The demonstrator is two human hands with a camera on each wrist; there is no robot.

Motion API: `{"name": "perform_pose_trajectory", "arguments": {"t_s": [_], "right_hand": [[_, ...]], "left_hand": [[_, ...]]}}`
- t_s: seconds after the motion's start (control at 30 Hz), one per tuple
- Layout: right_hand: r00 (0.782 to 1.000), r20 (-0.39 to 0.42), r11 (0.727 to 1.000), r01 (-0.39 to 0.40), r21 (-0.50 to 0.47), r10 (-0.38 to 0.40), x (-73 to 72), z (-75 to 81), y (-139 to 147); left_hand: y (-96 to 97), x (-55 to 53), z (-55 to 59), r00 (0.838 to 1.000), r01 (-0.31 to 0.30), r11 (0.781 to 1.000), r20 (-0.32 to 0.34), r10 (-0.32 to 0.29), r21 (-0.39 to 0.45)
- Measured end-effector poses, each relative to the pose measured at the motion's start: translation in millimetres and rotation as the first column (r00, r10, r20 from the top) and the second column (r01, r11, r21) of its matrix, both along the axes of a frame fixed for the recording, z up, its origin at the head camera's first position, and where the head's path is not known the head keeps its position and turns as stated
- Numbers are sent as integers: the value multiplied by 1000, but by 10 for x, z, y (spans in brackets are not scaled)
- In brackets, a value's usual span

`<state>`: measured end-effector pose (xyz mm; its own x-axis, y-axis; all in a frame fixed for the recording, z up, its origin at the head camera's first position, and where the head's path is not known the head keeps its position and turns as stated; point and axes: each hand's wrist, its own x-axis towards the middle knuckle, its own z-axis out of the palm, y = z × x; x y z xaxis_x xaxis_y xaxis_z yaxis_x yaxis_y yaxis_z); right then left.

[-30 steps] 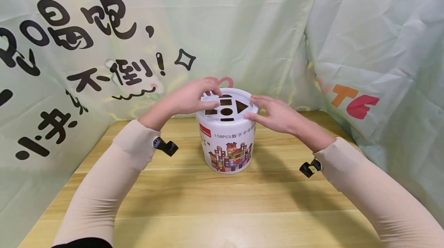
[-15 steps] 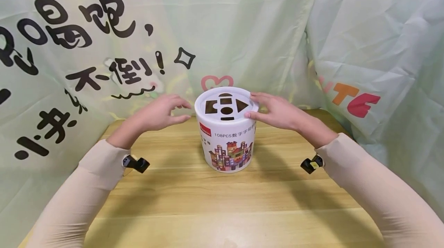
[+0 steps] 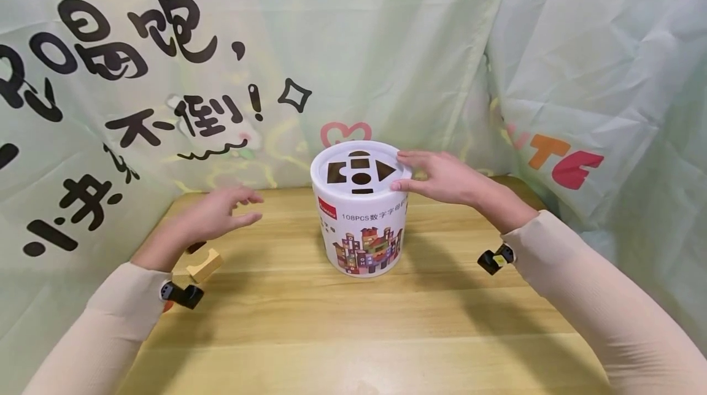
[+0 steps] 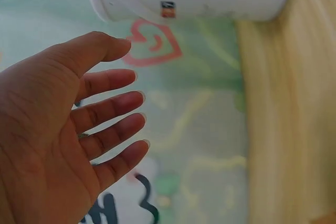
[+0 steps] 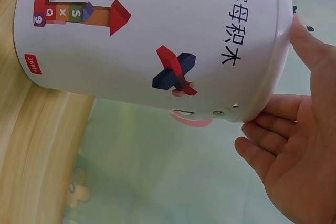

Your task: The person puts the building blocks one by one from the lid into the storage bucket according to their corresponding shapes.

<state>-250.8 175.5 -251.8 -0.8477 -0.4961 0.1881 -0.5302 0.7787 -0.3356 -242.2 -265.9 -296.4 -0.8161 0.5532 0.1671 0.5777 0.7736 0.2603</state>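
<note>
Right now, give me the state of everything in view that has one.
White cylindrical bucket: upright, standing on the pale wood-grain table.
White lid with dark cut-outs: on the bucket.
Bare left hand: relaxed, empty, apart from the bucket.
Bare right hand: touching the bucket's top rim.
Pale yellow notched block: loose on the table.
Pale green printed fabric: hanging, creased.

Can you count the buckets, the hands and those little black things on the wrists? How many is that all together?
Buckets: 1, the white one with coloured blocks printed on it
Hands: 2, the left hand and the right hand
Black wrist cameras: 2, one by the left cuff and one by the right cuff
Total: 5
</note>
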Motion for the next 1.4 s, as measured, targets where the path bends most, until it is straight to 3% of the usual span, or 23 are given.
{"name": "perform_pose_trajectory", "arguments": {"t_s": [0.2, 0.5, 0.8, 1.07, 1.23, 1.4], "right_hand": [[1000, -10, 1000, 2, -2, -2, 5, -34, -7], [1000, -24, 1000, 4, 5, -4, 7, -29, 5], [1000, -29, 1000, 8, 3, -8, 2, -37, 9], [1000, -30, 1000, 1, 3, -1, 16, -38, -8], [1000, -28, 1000, 0, 4, 0, 27, -38, -11], [1000, -28, 1000, 4, 2, -4, 26, -37, -10]], "left_hand": [[-302, 29, -321, 999, -30, 999, 36, 30, 12], [-653, 98, -614, 992, -103, 994, 66, 105, -27], [-864, 157, -832, 986, -150, 985, 55, 155, -85], [-974, 216, -966, 962, -230, 958, 105, 250, -173], [-980, 205, -1020, 960, -236, 949, 103, 261, -208], [-971, 175, -1060, 971, -208, 960, 83, 226, -188]]}}
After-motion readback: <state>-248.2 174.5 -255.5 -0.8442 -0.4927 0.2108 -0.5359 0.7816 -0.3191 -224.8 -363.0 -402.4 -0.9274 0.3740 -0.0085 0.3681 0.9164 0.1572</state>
